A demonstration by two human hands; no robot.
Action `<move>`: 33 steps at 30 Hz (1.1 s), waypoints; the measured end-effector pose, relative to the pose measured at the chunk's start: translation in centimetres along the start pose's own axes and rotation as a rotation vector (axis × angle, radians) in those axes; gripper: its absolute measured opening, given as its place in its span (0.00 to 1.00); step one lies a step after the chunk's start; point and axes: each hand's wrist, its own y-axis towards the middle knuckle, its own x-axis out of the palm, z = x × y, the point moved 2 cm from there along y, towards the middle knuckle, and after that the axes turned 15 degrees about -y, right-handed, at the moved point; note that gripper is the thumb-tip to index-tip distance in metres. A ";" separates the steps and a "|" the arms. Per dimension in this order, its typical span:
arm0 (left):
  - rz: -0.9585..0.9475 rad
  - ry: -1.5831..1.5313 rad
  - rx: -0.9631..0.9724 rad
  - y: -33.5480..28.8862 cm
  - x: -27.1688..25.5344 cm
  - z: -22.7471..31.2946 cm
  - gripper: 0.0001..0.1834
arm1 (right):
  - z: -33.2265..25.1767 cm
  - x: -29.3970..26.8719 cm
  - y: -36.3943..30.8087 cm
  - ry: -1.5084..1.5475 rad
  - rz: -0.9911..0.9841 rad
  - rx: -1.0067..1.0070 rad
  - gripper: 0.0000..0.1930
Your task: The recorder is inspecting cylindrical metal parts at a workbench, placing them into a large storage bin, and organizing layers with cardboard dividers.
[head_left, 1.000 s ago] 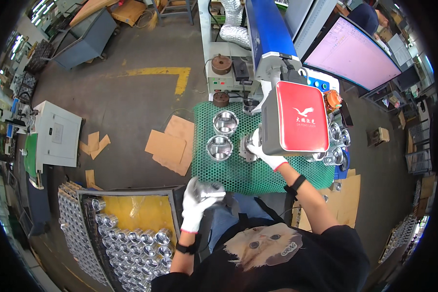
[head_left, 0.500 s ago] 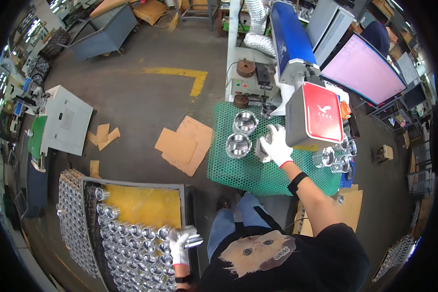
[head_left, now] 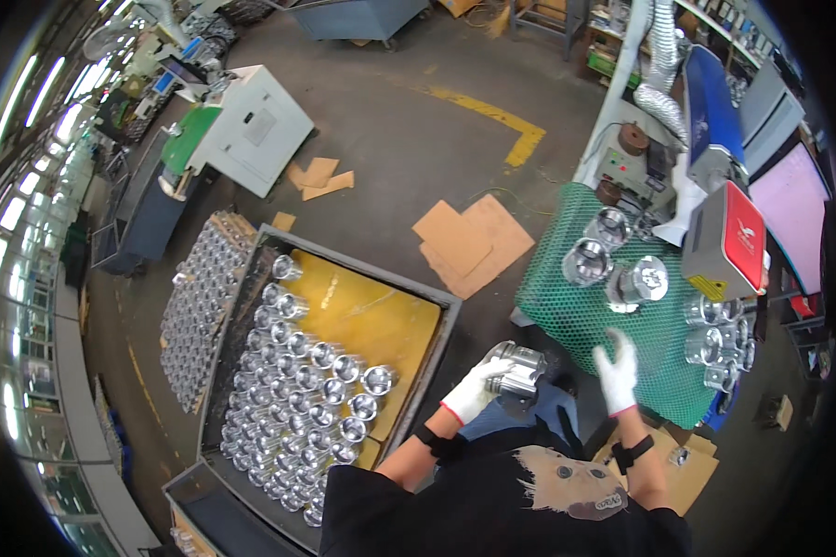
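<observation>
My left hand [head_left: 474, 392], in a white glove, is closed around a shiny metal piston [head_left: 518, 366] in front of my lap, between the bin and the bench. My gloved right hand [head_left: 619, 373] is raised over the near edge of the green mesh mat [head_left: 567, 295], its fingers apart and nothing in them. Beyond it on the mat, a piston [head_left: 648, 278] sits beside the red-faced machine head [head_left: 738, 232]. Two more pistons stand to its left, one a silver piston [head_left: 587, 262] with its hollow end showing.
On my left, a dark-rimmed bin [head_left: 446, 306] holds rows of pistons over a yellow sheet [head_left: 372, 297]. Several finished-looking metal pistons [head_left: 704, 345] stand at the mat's right side. Flat cardboard [head_left: 474, 243] lies on the floor. A white cabinet [head_left: 255, 130] is farther off.
The view has swung left. My left hand has come from the bin to in front of my lap with the piston. My right hand has let go of the piece near the machine head and drawn back.
</observation>
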 end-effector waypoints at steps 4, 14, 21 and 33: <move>-0.031 -0.215 -0.192 -1.2 1.8 -1.0 0.31 | -3.8 -0.4 -3.3 0.639 -0.782 0.244 0.27; 0.128 0.202 -0.330 3.1 -0.5 -5.0 0.26 | -1.5 2.8 -7.7 0.745 -0.733 0.675 0.13; 0.263 0.531 -0.118 0.9 -3.5 -0.6 0.27 | 0.0 1.0 1.7 0.016 -0.327 0.373 0.19; 0.265 0.628 -0.122 3.0 -2.2 -1.3 0.26 | 1.3 1.3 5.8 0.198 -0.329 0.329 0.32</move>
